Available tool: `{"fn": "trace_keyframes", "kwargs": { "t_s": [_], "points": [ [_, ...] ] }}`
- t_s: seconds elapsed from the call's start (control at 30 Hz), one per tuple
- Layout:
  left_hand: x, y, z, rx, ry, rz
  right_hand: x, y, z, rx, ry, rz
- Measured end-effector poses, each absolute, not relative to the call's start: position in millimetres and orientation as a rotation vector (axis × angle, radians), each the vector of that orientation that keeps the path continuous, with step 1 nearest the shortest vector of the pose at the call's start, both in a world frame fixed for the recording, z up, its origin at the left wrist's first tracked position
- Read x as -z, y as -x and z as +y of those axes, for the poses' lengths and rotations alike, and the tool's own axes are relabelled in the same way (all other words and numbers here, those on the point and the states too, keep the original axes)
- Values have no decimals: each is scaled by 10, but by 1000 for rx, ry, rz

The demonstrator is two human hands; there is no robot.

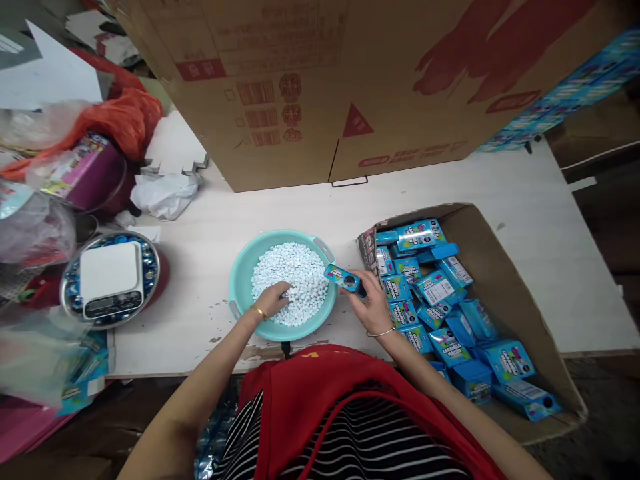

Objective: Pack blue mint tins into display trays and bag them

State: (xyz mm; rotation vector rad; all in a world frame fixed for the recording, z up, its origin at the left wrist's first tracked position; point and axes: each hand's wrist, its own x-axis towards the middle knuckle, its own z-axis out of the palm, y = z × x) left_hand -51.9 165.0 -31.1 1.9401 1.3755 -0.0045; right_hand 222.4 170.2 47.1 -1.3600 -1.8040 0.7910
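Observation:
My left hand (273, 300) is in a mint-green basin (241, 270) heaped with small white candies (295, 267). Its fingers curl down into the candies, and the fingertips are partly hidden among them. My right hand (371, 303) is closed around a small blue candy box (342, 277), held tilted at the basin's right rim. One narrow end of that box, with a dark round spot, faces up. To the right of this hand, a cardboard box (505, 267) holds many more blue candy boxes (435, 287) lying in a jumble.
A large printed carton (310, 133) stands across the back of the white table (200, 293). On the left, a white digital scale (113, 273) rests on a round metal container (155, 267) of blue packets. Behind it are plastic bags (167, 193) and a purple box (93, 173).

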Motion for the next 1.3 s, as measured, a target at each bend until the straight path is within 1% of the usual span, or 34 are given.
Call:
{"fn": "trace_keyframes", "kwargs": {
  "t_s": [0.07, 0.17, 0.27, 0.37, 0.53, 0.6, 0.67, 0.77, 0.83, 0.9, 0.97, 1.03, 1.13, 1.23, 1.3],
  "points": [
    [83, 629, 1643, -80, -1942, 1356, -459, -2223, 1697, -795, 1342, -1809],
    [-401, 780, 1657, -236, -1981, 1310, -438, -2180, 1694, -823, 1298, -1856],
    [-916, 828, 1694, -263, -2067, 1275, -420, -2068, 1698, -838, 1230, -1925],
    [-1344, 742, 1739, -98, -2205, 1280, -419, -1910, 1704, -823, 1121, -1986],
    [-1851, 375, 1781, 504, -2377, 1447, -452, -1682, 1687, -795, 1037, -2032],
    [-2013, 210, 1774, 688, -2394, 1476, -455, -1633, 1669, -802, 1031, -2038],
    [-2158, 83, 1761, 762, -2404, 1480, -445, -1608, 1652, -821, 1018, -2031],
    [-2315, 40, 1763, 743, -2408, 1504, -417, -1599, 1638, -854, 990, -1989],
    [-2341, 130, 1784, 689, -2426, 1500, -411, -1600, 1641, -879, 983, -1946],
    [-2255, 281, 1817, 545, -2443, 1444, -433, -1597, 1650, -920, 978, -1903],
    [-2037, 423, 1862, 306, -2429, 1347, -475, -1583, 1663, -970, 959, -1880],
    [-1724, 490, 1923, 98, -2400, 1265, -517, -1562, 1682, -1002, 933, -1883],
    [-1297, 454, 2045, 28, -2369, 1130, -550, -1574, 1763, -995, 916, -1935],
    [-1128, 458, 2251, -2, -2371, 1064, -558, -1808, 1992, -906, 1017, -1975],
    [-1130, 565, 2483, -54, -2408, 1146, -551, -2166, 2243, -704, 1271, -1875]
  ]
}}
